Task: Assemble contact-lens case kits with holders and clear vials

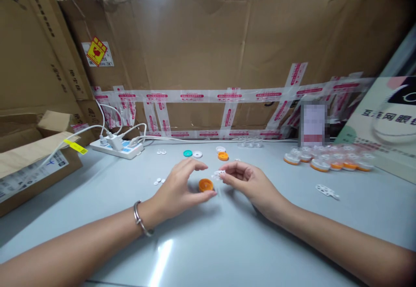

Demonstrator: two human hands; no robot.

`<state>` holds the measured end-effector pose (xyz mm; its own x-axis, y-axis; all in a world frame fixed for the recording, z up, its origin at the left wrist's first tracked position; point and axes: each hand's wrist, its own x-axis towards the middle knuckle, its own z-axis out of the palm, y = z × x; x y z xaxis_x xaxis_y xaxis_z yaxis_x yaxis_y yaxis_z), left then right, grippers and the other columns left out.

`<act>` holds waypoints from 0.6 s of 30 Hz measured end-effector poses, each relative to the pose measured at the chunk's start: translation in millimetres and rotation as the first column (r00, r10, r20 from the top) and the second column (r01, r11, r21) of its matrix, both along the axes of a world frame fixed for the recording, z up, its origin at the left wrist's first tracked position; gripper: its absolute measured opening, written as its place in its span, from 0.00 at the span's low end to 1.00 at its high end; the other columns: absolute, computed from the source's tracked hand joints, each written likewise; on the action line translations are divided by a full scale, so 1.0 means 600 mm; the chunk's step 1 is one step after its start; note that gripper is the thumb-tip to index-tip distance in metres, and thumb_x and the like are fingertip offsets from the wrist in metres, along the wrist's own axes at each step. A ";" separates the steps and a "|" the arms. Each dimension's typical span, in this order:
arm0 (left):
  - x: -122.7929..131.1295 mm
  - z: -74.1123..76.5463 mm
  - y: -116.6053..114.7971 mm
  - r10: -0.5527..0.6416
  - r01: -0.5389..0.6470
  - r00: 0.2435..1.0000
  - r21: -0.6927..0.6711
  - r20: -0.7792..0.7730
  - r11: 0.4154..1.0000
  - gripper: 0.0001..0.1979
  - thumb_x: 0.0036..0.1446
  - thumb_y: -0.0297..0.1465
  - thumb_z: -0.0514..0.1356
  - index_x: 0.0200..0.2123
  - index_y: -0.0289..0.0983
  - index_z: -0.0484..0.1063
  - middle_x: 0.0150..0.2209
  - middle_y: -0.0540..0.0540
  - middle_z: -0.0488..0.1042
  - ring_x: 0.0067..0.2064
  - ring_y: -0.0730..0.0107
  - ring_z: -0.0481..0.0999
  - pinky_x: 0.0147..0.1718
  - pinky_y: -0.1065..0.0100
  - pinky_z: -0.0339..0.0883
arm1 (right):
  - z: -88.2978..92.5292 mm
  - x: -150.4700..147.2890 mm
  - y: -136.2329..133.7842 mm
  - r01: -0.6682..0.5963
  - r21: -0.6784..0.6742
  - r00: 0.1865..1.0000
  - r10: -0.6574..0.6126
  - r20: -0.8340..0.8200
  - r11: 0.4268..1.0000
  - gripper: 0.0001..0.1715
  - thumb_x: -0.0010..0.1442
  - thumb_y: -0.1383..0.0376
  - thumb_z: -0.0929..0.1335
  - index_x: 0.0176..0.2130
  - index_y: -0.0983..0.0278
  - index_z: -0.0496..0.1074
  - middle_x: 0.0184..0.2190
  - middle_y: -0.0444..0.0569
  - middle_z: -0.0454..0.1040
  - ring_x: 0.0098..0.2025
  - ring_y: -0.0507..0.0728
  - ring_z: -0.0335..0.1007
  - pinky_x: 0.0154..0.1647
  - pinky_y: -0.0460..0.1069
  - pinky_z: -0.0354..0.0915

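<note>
A: Hands?

B: The left hand is standing open around a round orange plastic cup on the grey table; contact cannot be told. The right hand is pinching a small white perforated plastic piece near it.

A: Progress?

B: Clear-topped orange-and-white round plastic units are sitting grouped rightward, seemingly finished. The cup is lying uncovered, seemingly unfinished.

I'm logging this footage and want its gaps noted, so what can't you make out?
All in the head view:
- White perforated piece: the right hand's fingertips cover one end; the rest is blurred.
- Upright panel: pixelation masks its content.
- Cardboard box: cut off by the left edge.
- Small white discs: too small for surface detail.
</note>
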<state>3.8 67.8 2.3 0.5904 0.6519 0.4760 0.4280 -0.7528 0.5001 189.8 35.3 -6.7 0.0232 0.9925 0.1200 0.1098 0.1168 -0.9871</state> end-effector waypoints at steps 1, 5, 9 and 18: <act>-0.002 0.000 0.002 0.021 -0.022 0.999 -0.025 -0.041 0.999 0.20 0.45 0.35 0.64 0.42 0.36 0.65 0.41 0.45 0.70 0.44 0.63 0.69 0.43 0.62 0.63 | -0.001 0.004 0.002 0.007 0.042 0.998 -0.009 0.057 0.999 0.14 0.48 0.58 0.70 0.34 0.64 0.71 0.32 0.48 0.75 0.35 0.55 0.70 0.40 0.51 0.64; 0.001 -0.009 0.007 -0.005 -0.015 0.993 -0.177 -0.116 0.984 0.13 0.48 0.36 0.62 0.37 0.36 0.68 0.35 0.47 0.70 0.36 0.67 0.70 0.35 0.66 0.64 | -0.005 0.004 0.005 -0.043 0.211 0.968 -0.012 0.250 0.977 0.12 0.52 0.62 0.67 0.38 0.61 0.74 0.38 0.49 0.75 0.42 0.56 0.69 0.46 0.53 0.62; 0.011 -0.016 0.003 -0.057 0.040 0.995 -0.203 -0.082 0.978 0.10 0.50 0.35 0.61 0.35 0.36 0.68 0.33 0.48 0.70 0.34 0.69 0.70 0.33 0.69 0.63 | -0.005 -0.010 -0.001 -0.117 0.209 0.968 0.064 0.243 0.971 0.11 0.52 0.65 0.67 0.38 0.62 0.73 0.33 0.47 0.77 0.37 0.55 0.72 0.42 0.51 0.66; 0.011 -0.017 0.003 -0.070 0.051 0.995 -0.231 -0.075 0.972 0.09 0.50 0.33 0.60 0.35 0.35 0.69 0.33 0.47 0.71 0.33 0.69 0.69 0.32 0.69 0.62 | -0.008 -0.011 0.003 -0.216 0.308 0.915 0.083 0.394 0.926 0.05 0.52 0.66 0.66 0.28 0.64 0.73 0.29 0.48 0.76 0.33 0.55 0.71 0.38 0.51 0.65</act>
